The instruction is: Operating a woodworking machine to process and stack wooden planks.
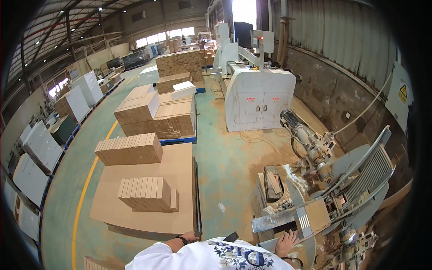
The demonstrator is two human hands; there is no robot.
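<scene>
My right hand (286, 243) is open, its fingers spread, at the near edge of a machine with a metal work table (276, 222). Nothing shows in it. At the near right corner of a large brown board (144, 180) is my left hand (190, 236), with a dark band on its wrist. Its fingers are mostly hidden, so I cannot tell whether it touches the board. Two blocks of upright brown panels stand on this board: a nearer stack (146, 193) with one panel leaning at its right end, and a farther, longer row (128, 150).
Beyond the board, stacked panels (157, 112) rest on a blue pallet (180, 140). A white machine cabinet (260, 99) stands ahead. At the right are a motor (292, 121), curved metal guards (360, 180) and sawdust. A yellow floor line (85, 193) runs along the left.
</scene>
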